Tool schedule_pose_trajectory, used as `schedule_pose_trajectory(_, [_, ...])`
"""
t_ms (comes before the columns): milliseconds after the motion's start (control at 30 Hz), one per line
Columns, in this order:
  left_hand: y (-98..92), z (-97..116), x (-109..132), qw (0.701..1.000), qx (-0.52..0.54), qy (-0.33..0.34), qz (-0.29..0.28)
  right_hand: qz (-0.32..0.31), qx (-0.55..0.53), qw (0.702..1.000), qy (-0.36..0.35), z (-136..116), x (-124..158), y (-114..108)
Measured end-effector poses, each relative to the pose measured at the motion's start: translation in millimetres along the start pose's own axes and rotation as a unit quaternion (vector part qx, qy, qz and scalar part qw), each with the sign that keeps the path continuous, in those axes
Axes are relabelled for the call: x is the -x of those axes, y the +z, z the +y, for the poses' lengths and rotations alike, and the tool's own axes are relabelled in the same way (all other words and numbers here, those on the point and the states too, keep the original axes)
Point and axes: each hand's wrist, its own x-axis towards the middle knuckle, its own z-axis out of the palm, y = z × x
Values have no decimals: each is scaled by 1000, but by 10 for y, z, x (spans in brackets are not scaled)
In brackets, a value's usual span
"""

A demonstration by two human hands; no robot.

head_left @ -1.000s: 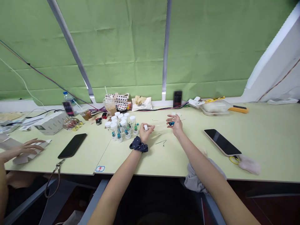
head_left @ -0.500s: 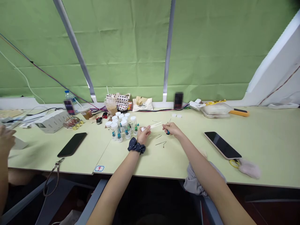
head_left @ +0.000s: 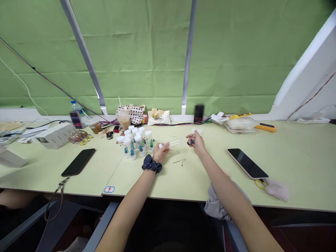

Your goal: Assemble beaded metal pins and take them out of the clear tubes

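My left hand (head_left: pixel 160 150), with a dark scrunchie (head_left: pixel 151 164) on its wrist, is closed on a thin clear tube with a white cap (head_left: pixel 170 143) that points right above the desk. My right hand (head_left: pixel 196 142) is lifted a little to the right of the tube's tip, fingers pinched on a small blue piece (head_left: pixel 191 142). A cluster of several white-capped clear vials (head_left: pixel 135 141) stands just left of my left hand. A small bent wire hook (head_left: pixel 180 161) lies on the desk between my forearms.
A black phone (head_left: pixel 78 166) lies at the left and another phone (head_left: pixel 247 168) at the right. Bags, a drink cup (head_left: pixel 124 120), a white box (head_left: pixel 54 135), cables and a clear container (head_left: pixel 240 124) line the back edge. A lanyard hangs off the front edge.
My right hand has lifted and drawn back to the right from the tube's tip. A person's hand at the far left has left the view.
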Motion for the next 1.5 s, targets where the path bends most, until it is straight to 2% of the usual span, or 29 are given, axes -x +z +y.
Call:
schedule_pose_trajectory(100, [0, -6, 9, 1000, -9, -13, -13, -55, -90, 994, -6, 33, -10, 2])
schedule_pose_trajectory(200, [-3, -20, 14, 999, -12, -21, -26, -91, -132, 987, -10, 50, -7, 1])
schedule_pose_trajectory(467, [3, -21, 41, 998, -24, -21, -59, -108, -111, 988, -27, 66, -23, 5])
schedule_pose_trajectory(600, [-4, -14, 54, 997, -33, -22, -65, -129, -138, 982, -19, 68, -12, 5])
schedule_pose_trajectory(733, [6, -15, 90, 993, -51, -13, -108, -113, -158, 981, -22, 74, 10, 9])
schedule_pose_trajectory(933, [44, -25, 141, 981, -91, -14, -173, -35, -75, 994, -67, 73, 40, 62])
schedule_pose_trajectory(1100, [56, -39, 147, 967, -126, -15, -220, -58, -108, 990, -66, 39, 85, 129])
schedule_pose_trajectory(1233, [65, -25, 152, 969, -128, -18, -212, -85, -140, 985, -55, 45, 94, 150])
schedule_pose_trajectory(1333, [70, -8, 153, 970, -135, -15, -201, -68, -152, 984, -62, 55, 72, 143])
schedule_pose_trajectory(1500, [67, 1, 150, 974, -148, 6, -172, -66, -91, 993, -20, 29, 43, 118])
